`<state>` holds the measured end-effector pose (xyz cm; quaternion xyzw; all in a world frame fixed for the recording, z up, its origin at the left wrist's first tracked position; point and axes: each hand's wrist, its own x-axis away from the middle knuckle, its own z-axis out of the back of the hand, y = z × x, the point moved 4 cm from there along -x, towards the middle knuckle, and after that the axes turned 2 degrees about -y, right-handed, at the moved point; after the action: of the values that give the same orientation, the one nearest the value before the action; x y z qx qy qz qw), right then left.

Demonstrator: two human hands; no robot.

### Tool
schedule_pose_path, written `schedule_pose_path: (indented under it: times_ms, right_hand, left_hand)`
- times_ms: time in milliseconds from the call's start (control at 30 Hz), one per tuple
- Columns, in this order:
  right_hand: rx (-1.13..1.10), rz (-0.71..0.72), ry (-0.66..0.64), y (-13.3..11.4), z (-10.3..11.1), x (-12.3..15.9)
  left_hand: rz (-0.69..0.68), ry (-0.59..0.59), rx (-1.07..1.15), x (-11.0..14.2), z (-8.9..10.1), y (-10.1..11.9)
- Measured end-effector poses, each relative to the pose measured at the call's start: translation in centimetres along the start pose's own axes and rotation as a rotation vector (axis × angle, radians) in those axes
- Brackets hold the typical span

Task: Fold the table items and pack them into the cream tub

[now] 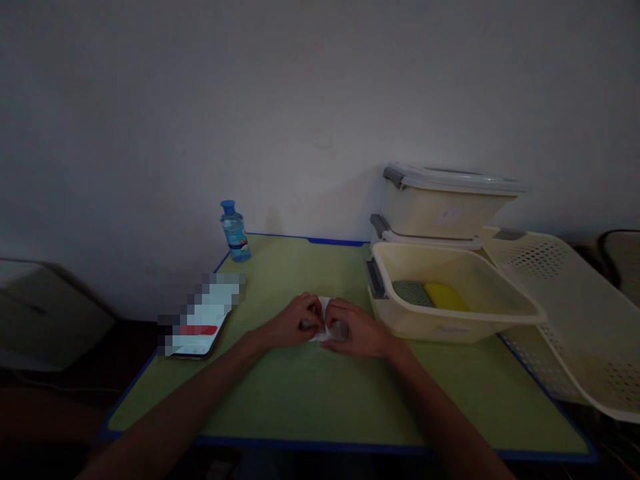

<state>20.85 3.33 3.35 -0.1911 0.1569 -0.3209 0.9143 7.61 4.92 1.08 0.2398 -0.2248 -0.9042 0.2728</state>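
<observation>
Both hands meet over the middle of the green table (280,400). Between them is a small, thin white piece (324,304), paper or cloth, I cannot tell which. My left hand (295,321) pinches its left side with curled fingers. On the opposite side, my right hand (359,329) has its fingers bent and closed on the same piece. Greyish patches show near the fingertips, but the fingers hide most of what is there.
An open cream bin (450,327) on the right holds a grey-green item (411,293) and a yellow item (444,297). Lidded bins (445,207) are stacked behind it, beside a perforated basket (560,300). A blue bottle (236,233) and a lit tablet (205,317) are on the left.
</observation>
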Motion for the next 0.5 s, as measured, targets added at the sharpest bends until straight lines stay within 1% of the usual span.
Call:
schedule_pose_path:
  times_ms: [100, 200, 267, 367, 500]
  right_hand:
    - [0.102, 0.022, -0.083, -0.3, -0.4, 0.0]
    - [0.198, 0.042, -0.143, -0.5, -0.6, -0.1]
    - [0.239, 0.06, -0.164, -0.7, -0.5, -0.1]
    - [0.28, 0.064, -0.187, -0.8, -0.3, 0.0]
    - [0.373, 0.013, -0.179, -0.4, 0.0, 0.1]
  left_hand:
    - [0.0, 0.027, 0.059, 0.0, -0.1, -0.2]
    - [0.022, 0.102, 0.061, 0.1, 0.1, -0.6]
    - [0.032, 0.128, 0.022, 0.1, 0.2, -0.8]
    - [0.041, 0.106, -0.077, 0.3, 0.4, -1.0]
    - [0.079, 0.113, -0.202, 0.5, 0.7, -1.3]
